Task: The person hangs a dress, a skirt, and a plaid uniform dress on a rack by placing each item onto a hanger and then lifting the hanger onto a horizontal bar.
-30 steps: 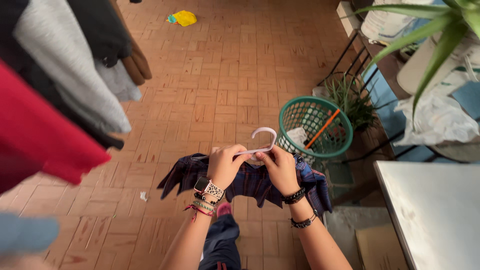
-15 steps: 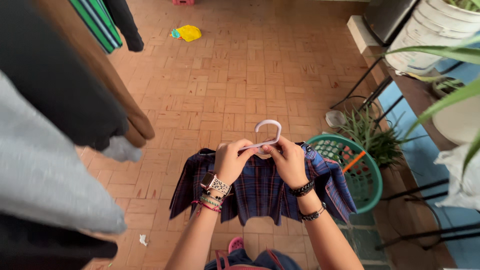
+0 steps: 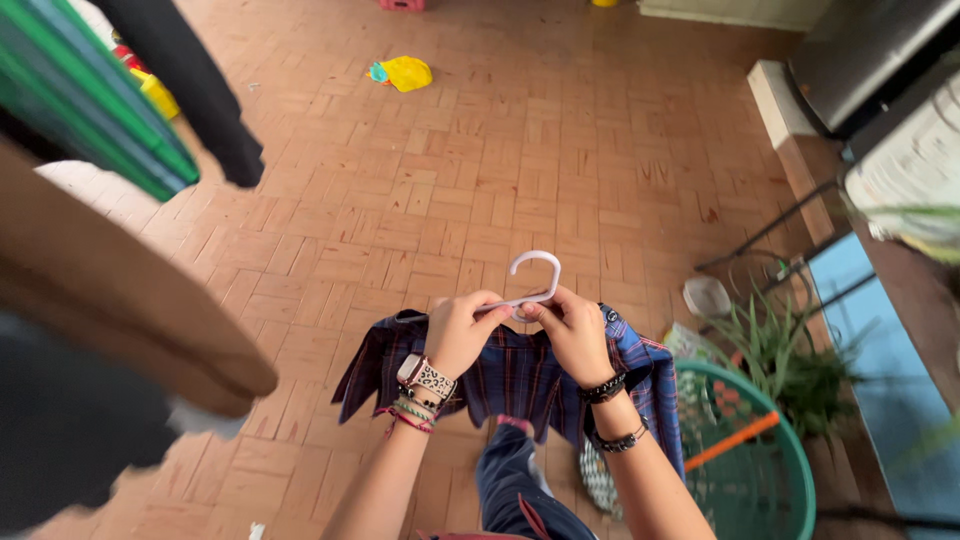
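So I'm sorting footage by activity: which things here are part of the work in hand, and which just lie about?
In hand:
left hand
right hand
white hanger
plaid shirt

Lying about:
green basket
yellow toy
potted plant
hanging clothes

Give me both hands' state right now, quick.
Left hand: closed on the white hanger and plaid shirt.
Right hand: closed on the same hanger at the shirt's collar.

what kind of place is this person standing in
Probably a home laundry-drying patio. Clothes hang at the left over a brick-patterned floor, a green laundry basket stands beside potted plants, and both hands fit a plaid shirt onto a hanger.
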